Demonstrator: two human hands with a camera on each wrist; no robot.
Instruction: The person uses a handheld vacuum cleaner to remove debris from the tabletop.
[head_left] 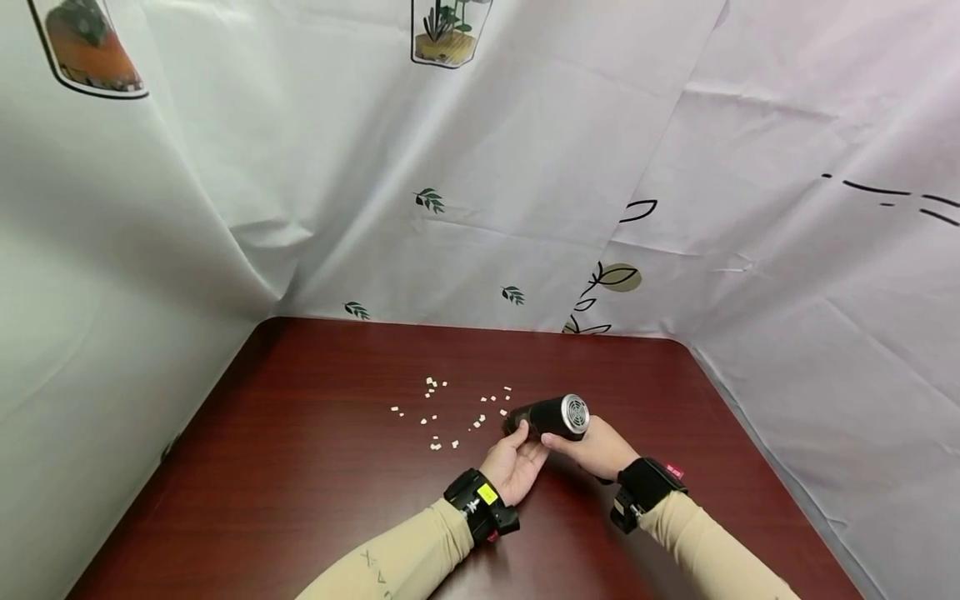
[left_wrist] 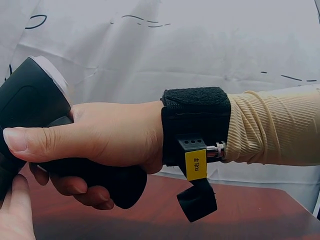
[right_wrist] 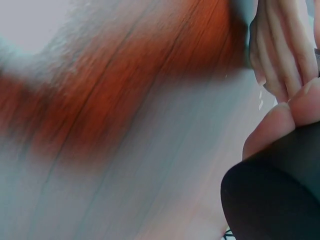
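Left sleeve (head_left: 401, 550), palm-up hand (head_left: 514, 469) at device (head_left: 551, 416)

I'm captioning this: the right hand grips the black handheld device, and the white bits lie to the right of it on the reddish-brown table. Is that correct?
The side is wrong: in the head view, the white bits lie to the left of the black handheld device, on the reddish-brown table; the right hand does grip it.

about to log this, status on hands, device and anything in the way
Right hand grips black device by handle. Left hand holds its front end. White scraps scattered left of it.
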